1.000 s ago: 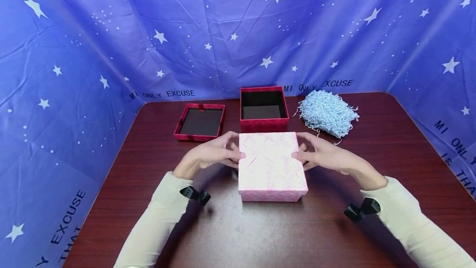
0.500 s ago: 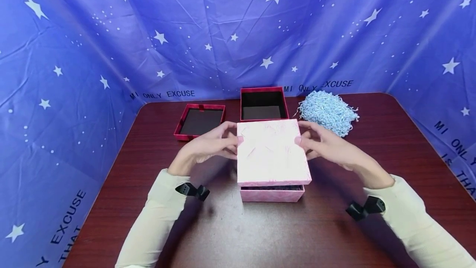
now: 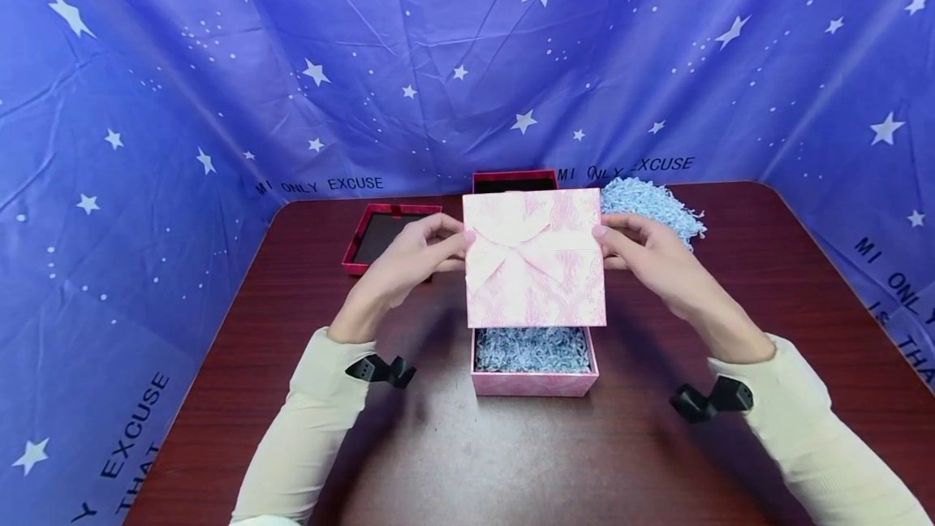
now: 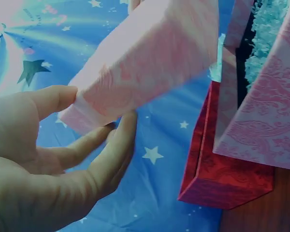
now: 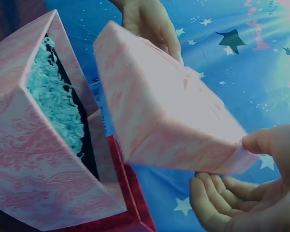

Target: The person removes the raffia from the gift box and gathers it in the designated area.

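A pink patterned lid (image 3: pixel 533 291) with a ribbon bow hangs tilted above and behind its pink box (image 3: pixel 536 384). My left hand (image 3: pixel 412 258) pinches the lid's left edge, thumb on top and fingers beneath. On the opposite edge my right hand (image 3: pixel 650 254) grips it the same way. Light-blue shredded paper (image 3: pixel 533 349) lies inside the box; the lid hides the box's back part from the head view. In the right wrist view the lid (image 5: pixel 174 111) is apart from the box (image 5: pixel 48 159), and shredded paper (image 5: pixel 55 94) shows within its walls.
Behind the lid stands an open red box (image 3: pixel 514 178), mostly hidden. A red lid (image 3: pixel 358 254) lies inside-up at the back left, partly behind my left hand. A heap of light-blue shredded paper (image 3: pixel 650 205) sits at the back right of the brown table (image 3: pixel 467 461).
Both hands have raised the pink lid off the box and moved it up and back. The shredded paper inside has come into view, and the lid now covers more of the red box.
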`<state>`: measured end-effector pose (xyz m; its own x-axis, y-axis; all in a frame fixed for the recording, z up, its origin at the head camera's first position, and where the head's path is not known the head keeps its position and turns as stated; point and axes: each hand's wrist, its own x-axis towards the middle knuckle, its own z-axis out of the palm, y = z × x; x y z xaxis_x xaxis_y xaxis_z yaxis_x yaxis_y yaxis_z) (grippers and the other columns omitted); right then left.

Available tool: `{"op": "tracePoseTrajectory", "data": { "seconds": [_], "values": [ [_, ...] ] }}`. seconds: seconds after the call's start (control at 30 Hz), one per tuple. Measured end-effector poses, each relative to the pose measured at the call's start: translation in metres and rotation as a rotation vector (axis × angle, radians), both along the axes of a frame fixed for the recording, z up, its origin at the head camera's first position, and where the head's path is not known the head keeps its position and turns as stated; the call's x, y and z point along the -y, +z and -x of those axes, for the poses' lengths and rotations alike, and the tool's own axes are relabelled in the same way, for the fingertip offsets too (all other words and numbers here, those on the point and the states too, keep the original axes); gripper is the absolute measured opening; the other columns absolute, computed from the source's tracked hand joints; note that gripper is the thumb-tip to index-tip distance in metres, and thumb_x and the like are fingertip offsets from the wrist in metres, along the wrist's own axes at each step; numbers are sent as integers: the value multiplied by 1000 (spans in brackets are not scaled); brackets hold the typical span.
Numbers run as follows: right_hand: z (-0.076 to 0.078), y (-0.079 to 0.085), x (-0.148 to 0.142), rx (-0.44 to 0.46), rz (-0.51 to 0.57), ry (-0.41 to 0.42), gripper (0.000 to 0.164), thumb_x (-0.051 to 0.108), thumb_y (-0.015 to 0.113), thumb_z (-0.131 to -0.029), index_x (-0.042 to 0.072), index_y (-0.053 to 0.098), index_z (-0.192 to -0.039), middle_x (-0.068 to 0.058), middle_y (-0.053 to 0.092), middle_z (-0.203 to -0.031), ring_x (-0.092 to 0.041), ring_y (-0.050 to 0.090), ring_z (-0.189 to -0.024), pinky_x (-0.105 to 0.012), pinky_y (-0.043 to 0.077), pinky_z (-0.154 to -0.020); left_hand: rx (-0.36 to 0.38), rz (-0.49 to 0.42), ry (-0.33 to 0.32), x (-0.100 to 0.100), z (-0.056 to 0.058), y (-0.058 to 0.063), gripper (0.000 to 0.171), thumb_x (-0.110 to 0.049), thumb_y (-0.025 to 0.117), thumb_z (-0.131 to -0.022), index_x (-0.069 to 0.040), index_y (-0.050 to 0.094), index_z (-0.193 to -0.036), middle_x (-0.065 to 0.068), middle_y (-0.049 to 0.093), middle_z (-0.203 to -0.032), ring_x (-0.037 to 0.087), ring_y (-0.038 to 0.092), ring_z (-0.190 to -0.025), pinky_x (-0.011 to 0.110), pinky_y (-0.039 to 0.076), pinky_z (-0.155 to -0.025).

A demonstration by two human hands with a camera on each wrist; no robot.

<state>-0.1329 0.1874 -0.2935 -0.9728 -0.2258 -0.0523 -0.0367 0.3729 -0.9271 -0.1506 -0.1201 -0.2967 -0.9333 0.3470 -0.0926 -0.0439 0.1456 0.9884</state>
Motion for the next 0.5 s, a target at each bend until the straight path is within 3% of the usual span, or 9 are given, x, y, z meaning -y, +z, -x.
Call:
{"op": "tracePoseTrajectory", "data": {
  "seconds": [0.1, 0.27, 0.37, 0.5],
  "values": [
    [-2, 3, 1, -79, -17, -17, 51, 36, 53, -98, 0, 48, -133, 1, 60, -109, 0, 65, -88, -16, 49, -74, -120, 11, 44, 1, 1, 3, 30, -16, 63, -92, 1, 56, -116, 13, 59, -109, 19, 63, -93, 32, 56, -88],
    [-6, 4, 2, -240, -2, -40, 41, 25, 60, -95, 6, 53, -131, 8, 59, -108, -1, 60, -94, -17, 49, -68, -272, 98, 120, 3, 2, 5, 35, -21, 68, -89, -12, 61, -122, 8, 61, -94, 18, 59, -79, 25, 54, -70],
    [-6, 3, 3, -311, -5, -59, 43, 21, 63, -93, 13, 53, -134, 8, 60, -106, -4, 61, -89, -18, 50, -62, -289, 84, 142, 3, 1, 4, 42, -17, 68, -89, -14, 58, -129, 9, 63, -89, 16, 60, -75, 26, 54, -64],
    [-4, -2, 7, -355, 67, -55, 49, 14, 64, -92, 17, 49, -139, 9, 66, -98, -6, 66, -79, -20, 54, -63, -256, -11, 129, 3, 1, 1, 46, -11, 63, -92, -17, 53, -137, 13, 66, -97, 17, 66, -81, 27, 57, -70]
  ]
}}
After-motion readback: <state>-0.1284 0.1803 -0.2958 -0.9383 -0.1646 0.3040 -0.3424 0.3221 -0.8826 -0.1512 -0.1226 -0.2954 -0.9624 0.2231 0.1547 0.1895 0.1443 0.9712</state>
